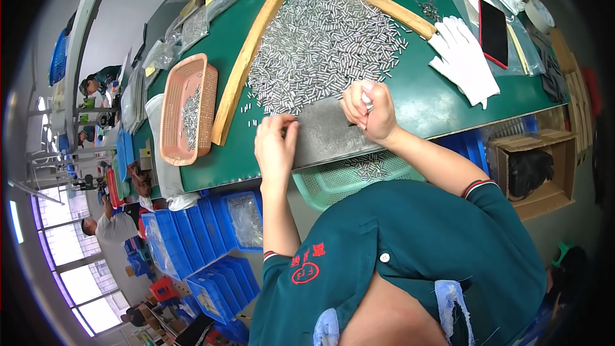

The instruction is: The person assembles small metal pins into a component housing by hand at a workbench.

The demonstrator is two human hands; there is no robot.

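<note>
A broad pile of small silvery metal pins [327, 38] lies on the green tabletop. At its near left edge, my left hand [275, 144] has its fingers curled down and thumb drawn in beside the pins; what lies between the fingertips is too small to make out. My right hand [373, 112] is closed in a fist above a grey metal plate [323, 129] at the table's front edge. Something whitish shows at the top of that fist, mostly hidden by the fingers. Below the plate, a light green perforated basket [311, 186] contains more pins.
Two wooden strips [250, 64] flank the pile. On the left stands a pink basket [208, 99] with pins. A white glove [466, 61] and a red-edged phone [493, 33] lie right. Blue bins [208, 224] stand below left, an open cardboard box [544, 198] at right. People work farther left.
</note>
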